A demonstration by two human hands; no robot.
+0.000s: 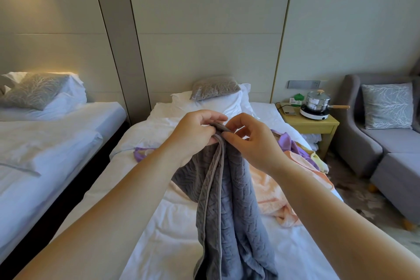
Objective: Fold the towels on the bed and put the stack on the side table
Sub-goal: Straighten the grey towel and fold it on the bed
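Over the bed (177, 229), both hands pinch the grey towel's (227, 200) top edge: left hand (195, 129) at 9 o'clock, right hand (252, 141) at 3.

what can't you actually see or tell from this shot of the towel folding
Grey towel: lower end cut off by the bottom edge of the head view.
Peach towel: partly hidden behind the grey towel and the right forearm.
Purple towel: mostly behind the right hand; whether the purple bit by the left forearm belongs to it is unclear.
Side table lower shelf: contents too small and dim.
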